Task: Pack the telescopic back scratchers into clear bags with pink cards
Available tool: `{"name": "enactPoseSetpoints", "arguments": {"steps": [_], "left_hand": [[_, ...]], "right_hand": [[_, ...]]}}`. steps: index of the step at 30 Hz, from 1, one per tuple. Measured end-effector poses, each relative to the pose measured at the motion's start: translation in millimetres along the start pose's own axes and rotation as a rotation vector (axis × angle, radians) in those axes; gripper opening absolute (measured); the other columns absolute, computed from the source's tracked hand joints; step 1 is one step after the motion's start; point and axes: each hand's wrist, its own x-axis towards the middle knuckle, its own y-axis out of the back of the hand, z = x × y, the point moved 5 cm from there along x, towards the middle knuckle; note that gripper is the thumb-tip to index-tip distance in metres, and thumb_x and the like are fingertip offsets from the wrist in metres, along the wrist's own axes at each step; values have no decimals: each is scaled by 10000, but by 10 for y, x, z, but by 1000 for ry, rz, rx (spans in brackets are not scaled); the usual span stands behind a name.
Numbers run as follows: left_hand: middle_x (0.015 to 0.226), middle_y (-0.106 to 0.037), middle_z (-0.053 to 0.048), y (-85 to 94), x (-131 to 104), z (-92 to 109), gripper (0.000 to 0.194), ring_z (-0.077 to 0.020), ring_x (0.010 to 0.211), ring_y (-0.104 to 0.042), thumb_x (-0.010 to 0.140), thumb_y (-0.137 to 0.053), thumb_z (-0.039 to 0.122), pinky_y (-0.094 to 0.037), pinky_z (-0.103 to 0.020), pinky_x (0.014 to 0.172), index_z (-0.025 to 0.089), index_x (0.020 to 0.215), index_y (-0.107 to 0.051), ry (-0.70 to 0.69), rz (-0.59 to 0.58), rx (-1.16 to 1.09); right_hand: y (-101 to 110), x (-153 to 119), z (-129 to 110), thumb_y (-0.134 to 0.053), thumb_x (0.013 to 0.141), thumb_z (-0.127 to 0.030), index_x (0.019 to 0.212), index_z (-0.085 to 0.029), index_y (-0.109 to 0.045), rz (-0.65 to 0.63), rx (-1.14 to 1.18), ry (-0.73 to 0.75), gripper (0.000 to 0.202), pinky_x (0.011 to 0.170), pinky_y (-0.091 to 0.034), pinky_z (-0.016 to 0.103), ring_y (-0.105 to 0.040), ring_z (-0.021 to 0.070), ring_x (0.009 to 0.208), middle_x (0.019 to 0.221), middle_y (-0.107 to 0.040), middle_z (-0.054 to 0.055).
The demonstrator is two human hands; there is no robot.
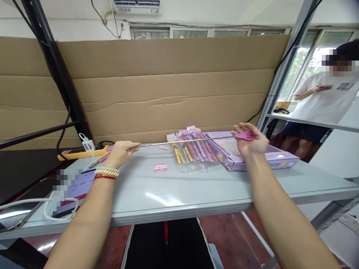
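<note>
A telescopic back scratcher, its thin metal rod (pixel 185 142) drawn out long, stretches level between my hands above the table. My left hand (pixel 123 151) is closed on the rod's left end; the handle there is hidden by the fingers. At the other end, the pink claw-shaped head (pixel 246 135) lies in my right hand (pixel 251 144), palm up with the fingers curled around it. Beneath the rod are several clear-bagged pieces with yellow, purple and pink handles (pixel 193 149). Beside them, under my right hand, sits a purple printed box (pixel 235 162).
Two small pink labels lie on the grey table (pixel 168 190), one of them a larger label (pixel 160 168). A device with a timer (pixel 81 185), white cables and a white charger (pixel 87 144) occupy the left. Cardboard (pixel 174 86) stands behind. A person (pixel 325 93) stands at right.
</note>
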Motion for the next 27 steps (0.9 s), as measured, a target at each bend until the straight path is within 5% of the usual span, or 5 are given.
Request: {"name": "enactPoseSetpoints", "arguments": {"steps": [6, 11, 17, 22, 27], "left_hand": [[880, -727, -72, -292, 5, 721, 271, -182, 798, -662, 887, -477, 241, -519, -300, 737, 226, 1032, -706, -280, 76, 9], [855, -714, -73, -388, -36, 781, 257, -169, 765, -636, 897, -469, 182, -502, -290, 717, 199, 1032, -687, -247, 114, 74], [839, -716, -73, -433, 23, 558, 186, -208, 834, -633, 853, -598, 266, -476, -335, 763, 196, 983, -709, -146, 17, 88], [902, -715, -48, -534, 47, 667, 237, -177, 829, -625, 907, -495, 306, -431, -312, 754, 236, 1018, -692, -197, -68, -3], [894, -708, -62, -287, 99, 422, 235, -223, 911, -577, 893, -451, 227, -329, -410, 845, 237, 886, -686, 1, 182, 155]], "right_hand": [[-1045, -860, 707, -649, 751, -409, 935, -215, -575, -517, -253, -284, 277, 509, -565, 340, -669, 181, 691, 1049, -671, 72], [-1591, -1468, 1183, -568, 796, -460, 1124, -273, -493, -789, -332, -388, 385, 432, -511, 265, -662, 143, 610, 1042, -664, 22], [-1391, -1495, 1371, -629, 739, -378, 1016, -224, -484, -896, -519, -386, 348, 352, -395, 206, -594, 121, 465, 735, -656, -17], [-1349, -1410, 1315, -646, 724, -441, 903, -207, -508, -820, -530, -327, 325, 333, -399, 211, -565, 117, 421, 639, -631, -22], [-1208, -878, 1016, -677, 721, -437, 954, -221, -463, -437, -448, -142, 383, 346, -422, 221, -575, 133, 412, 565, -574, -64]]}}
